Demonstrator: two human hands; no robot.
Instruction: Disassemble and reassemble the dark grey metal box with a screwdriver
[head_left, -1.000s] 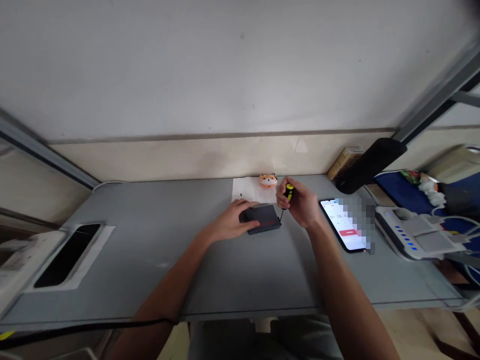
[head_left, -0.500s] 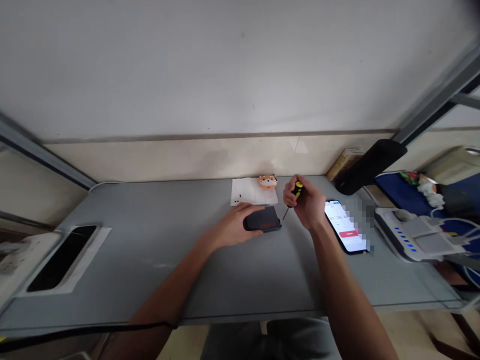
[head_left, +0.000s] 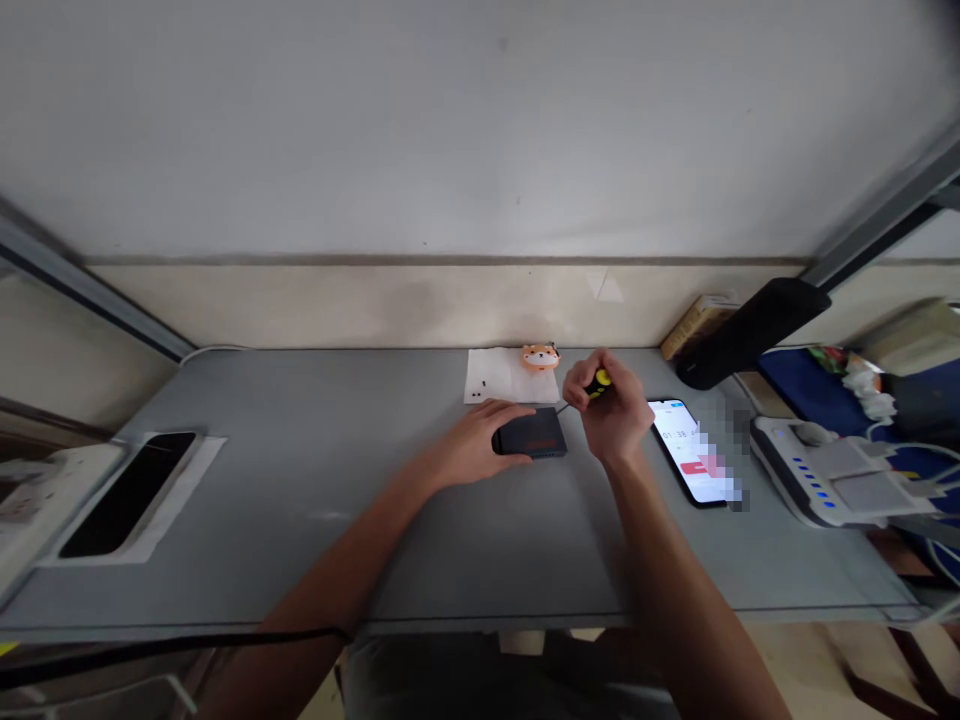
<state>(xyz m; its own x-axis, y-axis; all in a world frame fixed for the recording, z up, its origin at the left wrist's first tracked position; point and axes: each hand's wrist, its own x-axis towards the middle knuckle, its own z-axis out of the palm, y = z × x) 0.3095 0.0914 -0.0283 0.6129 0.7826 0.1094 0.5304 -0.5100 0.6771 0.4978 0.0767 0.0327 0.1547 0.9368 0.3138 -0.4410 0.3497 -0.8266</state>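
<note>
On the grey desk, my left hand [head_left: 480,445] grips a flat black box-shaped device [head_left: 536,433] from its left side, thumb along the near edge and fingers over the far edge. My right hand [head_left: 613,405] is closed around the black and yellow handle of a screwdriver [head_left: 599,382]. Its thin shaft points left, toward the far right corner of the device; whether the tip touches is too small to tell. Just behind the device lies a white paper sheet [head_left: 491,375] with several tiny dark pieces and an orange animal-face case [head_left: 540,357] on it.
A lit phone [head_left: 694,450] lies right of my right hand. Beyond it are a white power strip [head_left: 806,475] with plugs and cables, a black cylinder [head_left: 750,330] and a small box [head_left: 697,325]. A dark-screened phone [head_left: 131,495] rests on paper at the left.
The screwdriver has swung from pointing down beside the device to lying nearer level, its shaft now at the device's far right corner. My left hand keeps its grip; the view has shifted slightly.
</note>
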